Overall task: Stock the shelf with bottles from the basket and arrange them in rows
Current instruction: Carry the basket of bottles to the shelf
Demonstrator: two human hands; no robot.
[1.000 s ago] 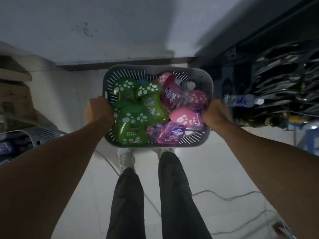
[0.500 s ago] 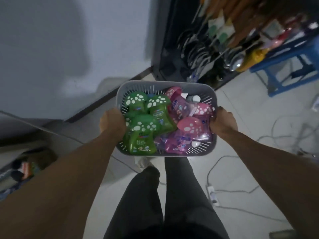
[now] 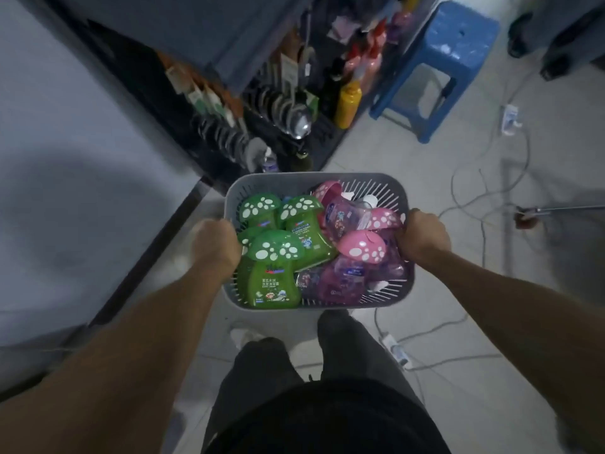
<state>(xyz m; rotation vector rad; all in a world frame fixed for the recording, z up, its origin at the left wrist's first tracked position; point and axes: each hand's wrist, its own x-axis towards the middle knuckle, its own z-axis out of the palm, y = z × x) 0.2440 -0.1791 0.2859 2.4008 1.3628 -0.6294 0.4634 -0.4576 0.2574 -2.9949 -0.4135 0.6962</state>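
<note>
Basket of bottles: gripped by left hand and right hand, fingers curled around rims; now turned toward shelf; stocking not yet begun.

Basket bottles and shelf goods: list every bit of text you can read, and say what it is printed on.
"黄瓜水润" on the front green bottle in the basket; the line under it is too blurred to be sure of.
Labels on the rear green bottle and the pink bottles: print visible, too small and blurred to read.
Packets and bottles on the shelf: nothing legible.
</note>
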